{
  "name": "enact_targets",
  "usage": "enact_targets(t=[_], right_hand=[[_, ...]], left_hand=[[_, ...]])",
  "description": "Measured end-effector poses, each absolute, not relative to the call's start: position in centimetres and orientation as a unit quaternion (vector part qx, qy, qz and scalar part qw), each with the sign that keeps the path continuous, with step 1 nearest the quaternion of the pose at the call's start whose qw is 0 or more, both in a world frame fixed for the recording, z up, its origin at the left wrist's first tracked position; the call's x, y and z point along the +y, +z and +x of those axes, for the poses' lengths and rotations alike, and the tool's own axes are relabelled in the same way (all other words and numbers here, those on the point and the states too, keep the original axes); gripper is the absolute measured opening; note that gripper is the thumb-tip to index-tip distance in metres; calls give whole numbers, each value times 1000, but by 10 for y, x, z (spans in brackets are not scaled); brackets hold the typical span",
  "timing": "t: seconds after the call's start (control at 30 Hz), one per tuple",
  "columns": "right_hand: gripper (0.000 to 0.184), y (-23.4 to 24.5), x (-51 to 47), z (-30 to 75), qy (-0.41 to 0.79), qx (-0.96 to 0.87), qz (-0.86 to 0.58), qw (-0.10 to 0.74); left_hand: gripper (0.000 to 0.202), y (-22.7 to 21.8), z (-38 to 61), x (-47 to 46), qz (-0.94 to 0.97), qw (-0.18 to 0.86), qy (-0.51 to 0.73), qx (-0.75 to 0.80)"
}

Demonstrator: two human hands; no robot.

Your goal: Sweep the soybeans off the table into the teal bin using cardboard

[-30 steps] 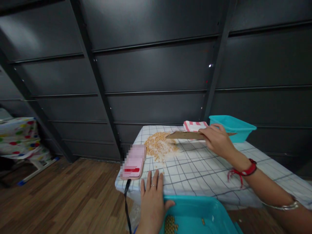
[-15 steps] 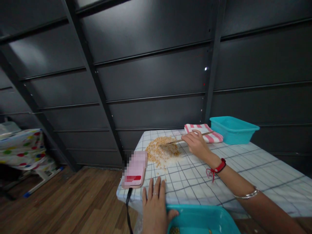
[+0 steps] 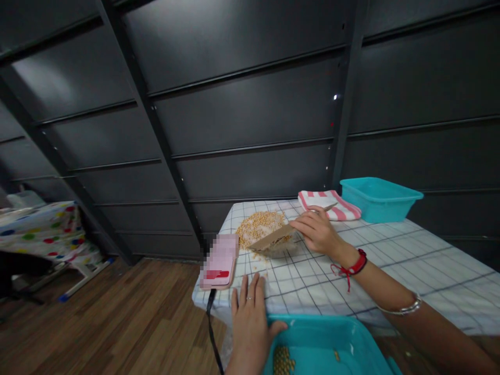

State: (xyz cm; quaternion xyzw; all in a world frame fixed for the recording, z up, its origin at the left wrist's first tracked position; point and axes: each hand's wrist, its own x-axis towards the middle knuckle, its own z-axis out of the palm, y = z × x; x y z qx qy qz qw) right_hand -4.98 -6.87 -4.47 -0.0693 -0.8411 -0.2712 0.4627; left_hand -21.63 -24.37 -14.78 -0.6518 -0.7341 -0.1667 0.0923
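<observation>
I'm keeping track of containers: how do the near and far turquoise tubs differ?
The near tub shows small greenish grains inside; the far tub's floor is hidden. The near tub is cut off by the picture's bottom; the far tub stands on the table beside the striped towel. Both are turquoise.

Tan cardboard (image 3: 270, 238), yellow grains (image 3: 247, 229), turquoise tubs (image 3: 385, 209), pink-and-white striped towel (image 3: 319, 199)
</observation>
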Motion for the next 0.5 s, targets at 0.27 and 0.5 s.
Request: enact_targets(t=[0.27,0.5], right_hand=[[43,-49,-69,-52,-262,-845,-63,461],[49,-51,-73,-57,-252,-857,-45,447]], left_hand=[[81,-146,-219,-244,-672,78,-154,-720],[78,-152,-215,-243,-650,112,-163,-734]])
